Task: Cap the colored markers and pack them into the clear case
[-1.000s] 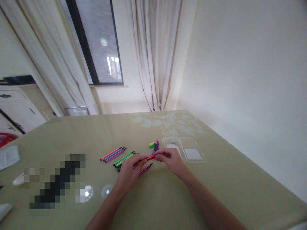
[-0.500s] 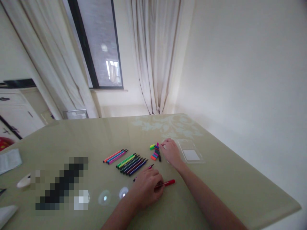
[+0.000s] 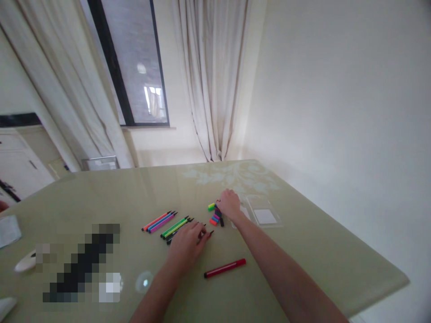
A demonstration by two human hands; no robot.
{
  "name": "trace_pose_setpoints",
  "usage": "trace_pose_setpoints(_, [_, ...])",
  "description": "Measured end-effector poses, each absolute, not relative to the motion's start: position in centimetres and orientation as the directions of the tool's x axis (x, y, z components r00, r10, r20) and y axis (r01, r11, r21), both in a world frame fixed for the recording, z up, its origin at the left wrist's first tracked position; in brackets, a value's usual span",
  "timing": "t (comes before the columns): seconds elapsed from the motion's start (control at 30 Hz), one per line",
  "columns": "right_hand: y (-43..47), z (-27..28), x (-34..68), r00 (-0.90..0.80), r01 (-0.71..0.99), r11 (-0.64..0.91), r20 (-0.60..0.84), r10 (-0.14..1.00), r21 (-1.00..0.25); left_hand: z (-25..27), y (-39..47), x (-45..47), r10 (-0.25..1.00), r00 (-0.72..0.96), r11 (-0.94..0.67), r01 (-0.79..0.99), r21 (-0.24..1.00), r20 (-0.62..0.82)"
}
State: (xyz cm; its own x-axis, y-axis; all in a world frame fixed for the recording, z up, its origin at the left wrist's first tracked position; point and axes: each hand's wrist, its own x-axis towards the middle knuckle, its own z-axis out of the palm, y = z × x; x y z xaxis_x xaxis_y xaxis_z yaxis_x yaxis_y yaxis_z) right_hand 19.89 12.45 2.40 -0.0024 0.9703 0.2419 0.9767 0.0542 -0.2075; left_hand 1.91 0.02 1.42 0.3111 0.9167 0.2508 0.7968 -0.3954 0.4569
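Currently, L hand (image 3: 188, 238) is palm-down over dark markers (image 3: 171, 237), w/ a tip poking past its fingertips; can't tell if its grip is pinching or just resting. R hand (image 3: 229, 204) is over the far end of the cap pile (image 3: 215, 219), fingertips hidden, so can't tell its grip either. Capped red marker (image 3: 225, 268) lies apart on the counter (image 3: 319, 251), btwn the forearms. Uncapped orange, blue & pink markers (image 3: 161, 221) sit L of green ones (image 3: 174, 227). Clear case (image 3: 260, 202) lies open, R of R hand.
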Motion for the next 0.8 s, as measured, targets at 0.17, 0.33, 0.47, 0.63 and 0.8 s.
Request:
trace_pose_setpoints(0.17, [10.9,3.8,20.8,0.018,0.932,0.084,0.277,0.961,-0.352,1.1,0.4,0.6,0.926,0.333,-0.376,0.841,0.389,0.175])
trace_pose_setpoints(0.33, [6.9,2.2,23.2,-0.097,0.407,0.31,0.297,0.95,-0.859,0.5,0.7,0.8,0.914,0.338,-0.405,0.782,0.473,0.224])
trace_pose_setpoints(0.47, [4.5,1.0,24.2,-0.15,0.214,0.335,0.308,0.939,-0.918,0.2,0.9,1.1,0.936,0.243,-0.353,0.668,0.655,0.256])
trace_pose_setpoints(0.63, [3.6,2.0,23.9,-0.216,0.197,0.439,0.398,0.892,-0.877,0.1,0.7,1.1,0.922,0.241,-0.387,0.539,0.748,0.304])
trace_pose_setpoints(0.8, [3.6,1.9,23.7,-0.234,0.168,0.434,0.392,0.89,-0.885,0.2,0.6,1.1,0.928,0.215,-0.371,0.537,0.757,0.303])
